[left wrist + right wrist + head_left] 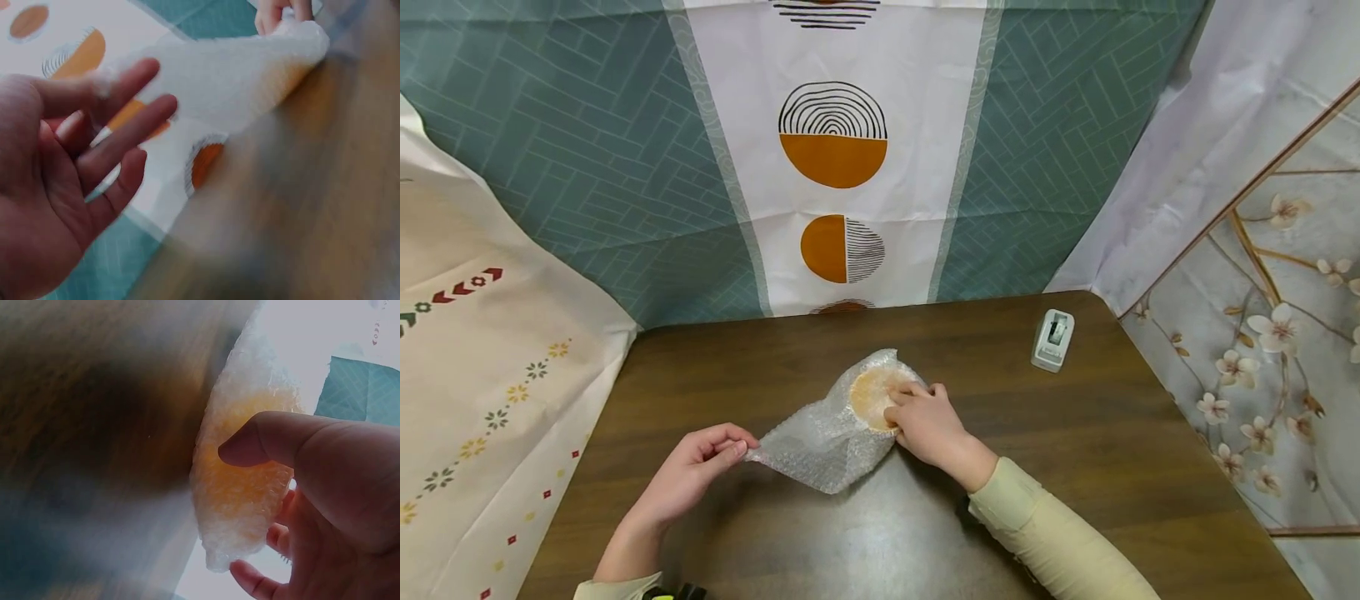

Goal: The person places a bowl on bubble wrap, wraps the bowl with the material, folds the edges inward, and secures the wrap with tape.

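A sheet of clear bubble wrap (820,446) lies over the middle of the table, wrapped about a round, yellow-orange object (869,392) whose kind I cannot tell. At the sheet's left corner, my left hand (688,471) pinches the plastic between thumb and index finger. The other fingers of that hand are loosely bent in the left wrist view, away from the bubble wrap (206,78). My right hand (931,425) grips the wrapped round object by its right side. In the right wrist view, the thumb presses on the bubble wrap (234,528) while the fingers reach behind it.
A small white tape dispenser (1052,342) stands at the back right of the brown table (1105,467). Patterned cloth (625,167) hangs behind the table's back edge, with a cream cloth (497,375) on the left and a floral one (1247,367) on the right.
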A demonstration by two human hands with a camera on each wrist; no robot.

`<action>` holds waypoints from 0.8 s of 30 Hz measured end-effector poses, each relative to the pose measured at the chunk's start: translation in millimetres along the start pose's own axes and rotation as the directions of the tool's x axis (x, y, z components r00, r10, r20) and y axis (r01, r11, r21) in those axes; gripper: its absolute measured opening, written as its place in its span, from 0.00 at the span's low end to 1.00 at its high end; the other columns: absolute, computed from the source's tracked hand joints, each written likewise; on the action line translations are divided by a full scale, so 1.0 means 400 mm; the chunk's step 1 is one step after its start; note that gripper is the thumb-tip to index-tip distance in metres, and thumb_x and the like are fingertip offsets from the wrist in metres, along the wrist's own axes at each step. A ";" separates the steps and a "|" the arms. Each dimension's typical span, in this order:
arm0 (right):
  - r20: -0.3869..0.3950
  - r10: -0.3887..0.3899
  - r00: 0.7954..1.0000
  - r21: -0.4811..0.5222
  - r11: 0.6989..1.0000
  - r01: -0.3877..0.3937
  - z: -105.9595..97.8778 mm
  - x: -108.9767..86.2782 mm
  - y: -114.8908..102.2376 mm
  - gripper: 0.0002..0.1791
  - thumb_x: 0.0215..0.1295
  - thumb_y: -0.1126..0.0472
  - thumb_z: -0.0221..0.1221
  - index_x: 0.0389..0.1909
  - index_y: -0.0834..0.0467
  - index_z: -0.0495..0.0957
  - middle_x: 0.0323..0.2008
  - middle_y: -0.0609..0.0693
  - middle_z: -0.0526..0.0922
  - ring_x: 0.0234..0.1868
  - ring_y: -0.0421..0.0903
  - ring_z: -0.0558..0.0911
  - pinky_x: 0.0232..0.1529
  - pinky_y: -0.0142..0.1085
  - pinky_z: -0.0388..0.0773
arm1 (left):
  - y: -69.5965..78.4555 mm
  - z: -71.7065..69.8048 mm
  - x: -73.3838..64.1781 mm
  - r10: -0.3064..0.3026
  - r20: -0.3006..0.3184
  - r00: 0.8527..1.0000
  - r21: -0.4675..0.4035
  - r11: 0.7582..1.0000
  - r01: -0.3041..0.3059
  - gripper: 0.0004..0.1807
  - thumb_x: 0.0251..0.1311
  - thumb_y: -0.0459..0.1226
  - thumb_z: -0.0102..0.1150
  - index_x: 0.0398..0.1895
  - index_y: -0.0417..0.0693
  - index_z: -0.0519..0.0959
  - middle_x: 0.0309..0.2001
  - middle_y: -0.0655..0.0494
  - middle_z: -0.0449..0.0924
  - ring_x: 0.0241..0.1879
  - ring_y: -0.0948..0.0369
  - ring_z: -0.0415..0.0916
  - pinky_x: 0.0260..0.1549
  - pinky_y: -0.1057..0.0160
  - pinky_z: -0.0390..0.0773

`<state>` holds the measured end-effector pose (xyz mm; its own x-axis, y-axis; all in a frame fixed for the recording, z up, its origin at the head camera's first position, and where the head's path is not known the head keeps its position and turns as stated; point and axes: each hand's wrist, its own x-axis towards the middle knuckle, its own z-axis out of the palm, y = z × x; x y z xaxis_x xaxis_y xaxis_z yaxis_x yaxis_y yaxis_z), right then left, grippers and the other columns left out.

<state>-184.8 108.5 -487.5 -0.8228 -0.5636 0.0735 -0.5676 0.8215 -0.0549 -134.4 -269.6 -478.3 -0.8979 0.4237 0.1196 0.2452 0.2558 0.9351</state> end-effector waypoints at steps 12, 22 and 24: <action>-0.054 -0.067 0.996 -0.030 0.997 0.066 -0.005 0.000 0.008 0.11 0.59 0.64 0.73 0.29 0.45 0.83 0.59 0.47 0.87 0.63 0.52 0.77 0.44 0.54 0.71 | 0.076 0.110 0.159 0.229 -0.015 0.973 0.100 0.969 -0.226 0.22 0.68 0.22 0.63 0.61 0.47 0.82 0.56 0.54 0.88 0.57 0.62 0.85 0.50 0.66 0.80; -0.053 -0.081 0.995 0.001 0.997 0.081 0.005 -0.008 0.018 0.12 0.61 0.64 0.71 0.28 0.45 0.80 0.66 0.49 0.84 0.67 0.51 0.76 0.47 0.56 0.71 | 0.044 0.219 0.253 0.294 -0.242 0.925 0.090 0.956 -0.281 0.23 0.62 0.18 0.67 0.58 0.44 0.83 0.54 0.47 0.90 0.55 0.57 0.88 0.51 0.71 0.78; -0.054 -0.072 0.996 0.019 0.997 0.073 0.010 -0.012 0.021 0.11 0.63 0.64 0.70 0.27 0.46 0.81 0.67 0.50 0.83 0.68 0.52 0.75 0.49 0.56 0.70 | 0.041 0.234 0.266 0.284 -0.255 0.924 0.087 0.959 -0.271 0.24 0.62 0.17 0.67 0.59 0.44 0.82 0.56 0.47 0.89 0.57 0.57 0.86 0.53 0.69 0.79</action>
<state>-186.0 117.8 -492.3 -0.7769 -0.6158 0.1312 -0.6268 0.7762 -0.0686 -191.9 -138.8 -481.6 -0.8533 0.2428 0.4614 0.5102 0.2061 0.8350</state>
